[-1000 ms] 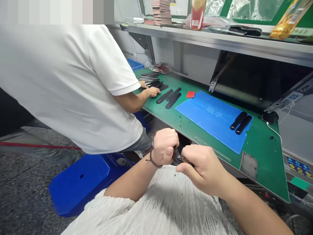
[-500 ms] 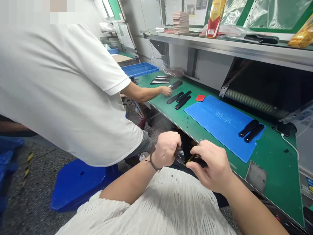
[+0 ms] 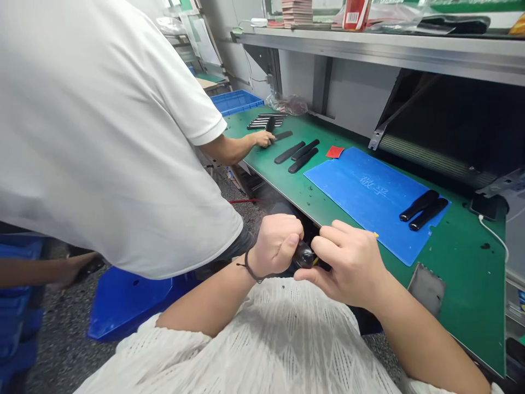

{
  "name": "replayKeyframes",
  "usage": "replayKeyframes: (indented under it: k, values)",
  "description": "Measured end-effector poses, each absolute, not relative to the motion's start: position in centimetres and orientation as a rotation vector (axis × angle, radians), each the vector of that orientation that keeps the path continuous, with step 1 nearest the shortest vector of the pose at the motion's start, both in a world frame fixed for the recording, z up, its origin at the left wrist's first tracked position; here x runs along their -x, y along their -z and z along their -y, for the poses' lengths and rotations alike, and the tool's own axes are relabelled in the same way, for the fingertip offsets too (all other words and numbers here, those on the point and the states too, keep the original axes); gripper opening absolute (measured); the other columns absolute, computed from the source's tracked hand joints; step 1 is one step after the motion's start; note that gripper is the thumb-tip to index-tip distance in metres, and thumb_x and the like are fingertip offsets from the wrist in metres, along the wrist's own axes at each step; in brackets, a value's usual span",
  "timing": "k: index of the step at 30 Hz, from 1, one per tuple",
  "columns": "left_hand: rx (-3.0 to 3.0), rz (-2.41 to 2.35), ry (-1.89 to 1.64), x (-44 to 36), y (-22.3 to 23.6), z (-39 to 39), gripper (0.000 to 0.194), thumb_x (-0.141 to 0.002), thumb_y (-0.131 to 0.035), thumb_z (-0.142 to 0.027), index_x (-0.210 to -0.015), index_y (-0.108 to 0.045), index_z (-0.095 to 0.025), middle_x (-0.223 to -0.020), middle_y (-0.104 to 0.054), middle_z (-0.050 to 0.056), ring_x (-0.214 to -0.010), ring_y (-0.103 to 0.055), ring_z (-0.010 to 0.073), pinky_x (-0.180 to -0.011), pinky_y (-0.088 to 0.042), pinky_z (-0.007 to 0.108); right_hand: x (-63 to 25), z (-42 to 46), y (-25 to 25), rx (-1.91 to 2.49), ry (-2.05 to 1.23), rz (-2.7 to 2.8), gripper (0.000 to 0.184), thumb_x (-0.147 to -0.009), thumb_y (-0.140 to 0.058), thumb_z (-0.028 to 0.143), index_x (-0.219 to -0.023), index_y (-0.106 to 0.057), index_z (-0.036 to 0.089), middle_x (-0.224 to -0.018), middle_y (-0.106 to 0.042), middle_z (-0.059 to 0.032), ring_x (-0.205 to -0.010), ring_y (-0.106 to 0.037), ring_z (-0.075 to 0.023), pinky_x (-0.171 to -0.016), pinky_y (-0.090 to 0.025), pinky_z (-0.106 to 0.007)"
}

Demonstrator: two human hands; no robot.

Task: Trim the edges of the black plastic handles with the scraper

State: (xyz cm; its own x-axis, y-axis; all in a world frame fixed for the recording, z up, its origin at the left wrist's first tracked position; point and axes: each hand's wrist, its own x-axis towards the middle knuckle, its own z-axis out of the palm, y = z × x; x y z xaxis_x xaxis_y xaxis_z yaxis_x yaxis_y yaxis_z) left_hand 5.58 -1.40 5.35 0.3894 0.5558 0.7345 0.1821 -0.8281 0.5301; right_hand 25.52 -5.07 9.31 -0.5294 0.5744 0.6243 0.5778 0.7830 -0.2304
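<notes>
My left hand (image 3: 279,244), a dark cord around its wrist, is wrapped round a glossy black handle (image 3: 304,255). Only the handle's rounded end shows past the thumb. Close against that end is my right hand (image 3: 343,264), its thumb and fingers closed on a slim tool with yellow parts. Most of this tool is hidden by the fingers, so its kind cannot be made out. Both hands are above my lap, at the near edge of the green bench. Two similar black handles (image 3: 429,213) lie on the blue mat (image 3: 353,191).
A co-worker in a white shirt (image 3: 123,137) stands at left, a hand (image 3: 263,138) on a black piece. Several black handles (image 3: 303,158) lie on the green bench (image 3: 471,284). A red square (image 3: 335,152), a grey plate (image 3: 426,288) and a phone (image 3: 484,206) lie there too. A shelf (image 3: 369,49) runs above.
My right hand has moved left, up against the end of the black handle. The co-worker's hand has shifted left along the bench. My view has tilted slightly downward.
</notes>
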Motion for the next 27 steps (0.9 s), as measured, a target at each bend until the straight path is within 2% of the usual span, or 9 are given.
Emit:
replayKeyframes:
  k: [6, 10, 13, 17, 20, 23, 27]
  values:
    - [-2.147, -0.817, -1.358, -7.0, -4.9, 1.9, 0.045, -0.111, -0.03, -0.03, -0.071, -0.045, -0.016, -0.062, -0.046, 0.001, -0.058, -0.039, 0.0114, -0.061, -0.03, 0.03, -26.3, 4.8, -9.0, 0.873, 0.238, 2.207, 0.059, -0.106, -0.051, 0.059, -0.071, -0.044, 0.012, -0.069, -0.039, -0.005, -0.073, -0.022, -0.0138, -0.068, -0.011, -0.029]
    - [-1.957, -0.932, -1.202, -8.1, -5.1, 2.3, 0.052, -0.114, -0.028, -0.038, -0.069, -0.042, -0.015, -0.062, -0.045, 0.001, -0.059, -0.039, 0.0105, -0.06, -0.029, 0.03, -26.7, 4.1, -8.4, 0.931, 0.444, 2.101, 0.057, -0.108, -0.046, 0.057, -0.073, -0.049, 0.012, -0.067, -0.037, -0.0059, -0.073, -0.023, -0.0141, -0.068, -0.011, -0.031]
    - [-1.742, -0.816, -1.031, -8.5, -5.2, 2.1, 0.053, -0.113, -0.028, -0.046, -0.074, -0.046, -0.015, -0.067, -0.05, 0.001, -0.062, -0.043, 0.0106, -0.061, -0.033, 0.028, -27.0, 3.2, -7.7, 1.0, 0.526, 2.039, 0.051, -0.108, -0.05, 0.052, -0.075, -0.051, 0.012, -0.067, -0.038, -0.0056, -0.073, -0.023, -0.0137, -0.068, -0.011, -0.031]
    - [-1.509, -0.625, -0.899, -8.9, -5.1, 1.2, 0.055, -0.112, -0.028, -0.054, -0.083, -0.053, -0.014, -0.069, -0.056, 0.003, -0.061, -0.05, 0.0106, -0.059, -0.042, 0.025, -27.5, 2.0, -7.5, 1.106, 0.456, 2.042, 0.061, -0.108, -0.041, 0.063, -0.076, -0.053, 0.012, -0.07, -0.041, -0.0061, -0.073, -0.026, -0.0133, -0.068, -0.014, -0.031]
    - [-1.414, -0.582, -0.862, -8.9, -5.1, 0.5, 0.058, -0.111, -0.028, -0.059, -0.082, -0.051, -0.014, -0.063, -0.054, 0.002, -0.053, -0.049, 0.0098, -0.052, -0.04, 0.024, -27.7, 1.4, -8.0, 1.153, 0.349, 2.061, 0.07, -0.105, -0.039, 0.074, -0.08, -0.056, 0.011, -0.074, -0.045, -0.0064, -0.074, -0.03, -0.0122, -0.067, -0.018, -0.03]
    - [-1.39, -0.588, -0.829, -8.8, -5.3, 0.0, 0.059, -0.11, -0.028, -0.062, -0.08, -0.049, -0.015, -0.059, -0.053, 0.001, -0.048, -0.048, 0.0089, -0.048, -0.039, 0.022, -27.6, 0.8, -8.8, 1.177, 0.304, 2.094, 0.07, -0.104, -0.041, 0.074, -0.081, -0.057, 0.01, -0.076, -0.046, -0.0065, -0.075, -0.031, -0.0118, -0.068, -0.022, -0.029]
    - [-1.407, -0.603, -0.822, -8.3, -5.5, -0.8, 0.063, -0.108, -0.029, -0.065, -0.077, -0.05, -0.014, -0.056, -0.053, 0.002, -0.046, -0.047, 0.0085, -0.046, -0.037, 0.022, -27.1, 0.1, -9.5, 1.195, 0.369, 2.133, 0.068, -0.105, -0.042, 0.071, -0.074, -0.049, 0.011, -0.072, -0.041, -0.0058, -0.073, -0.026, -0.0121, -0.067, -0.016, -0.03]
